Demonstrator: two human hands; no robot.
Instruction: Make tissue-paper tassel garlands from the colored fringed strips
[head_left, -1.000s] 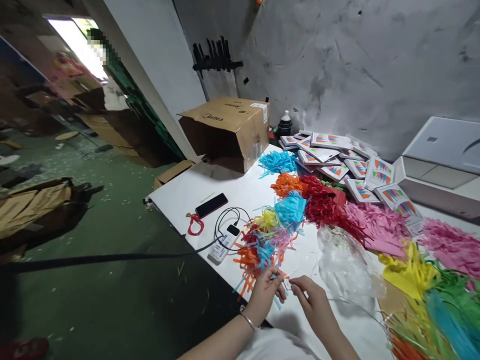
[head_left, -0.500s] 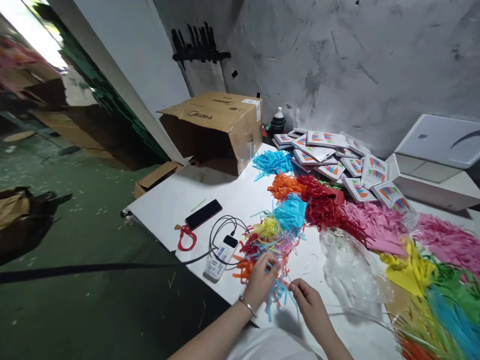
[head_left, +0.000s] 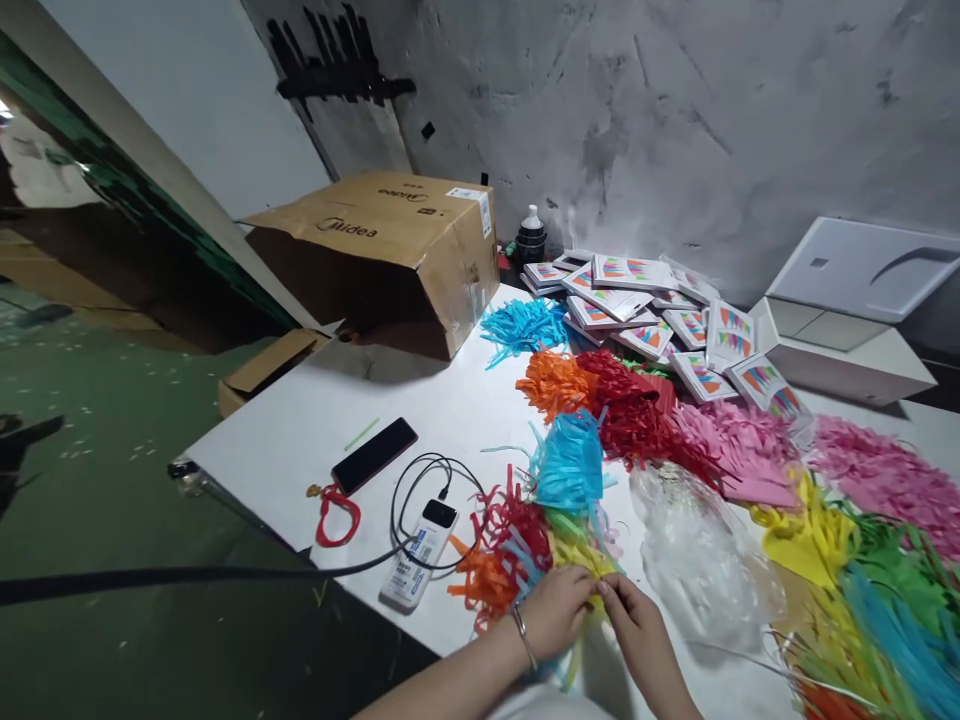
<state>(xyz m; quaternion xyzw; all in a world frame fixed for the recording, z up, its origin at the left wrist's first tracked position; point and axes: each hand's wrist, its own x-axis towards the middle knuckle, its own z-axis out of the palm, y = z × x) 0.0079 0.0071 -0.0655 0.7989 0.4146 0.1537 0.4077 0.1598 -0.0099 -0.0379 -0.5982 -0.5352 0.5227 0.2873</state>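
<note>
Risks, biggest 1st: red-orange heap lies just beside L hand, so loose ends could tangle w/ the work. Power bank sits v. nr the edge; a tug on the black cord, which hangs out past it, could prob. pull it off. Yellow fringe, thin by the look of it, might tear or slip if L & R hand pull unevenly. Hands are tog., fingertips meeting & pinched on that fringe, nr side of surface, below the blue fringe; exact grip part hidden by fingers.

Room: grey scuffed wall behind, green floor w/ scraps at L. White surface btwn. On it, lg to sm: open cardboard box on its side at the back; open white box far R; pink fringe, clear plastic bag R of hands; pile of flat packs by the wall; phone L; red loop next to it.
</note>
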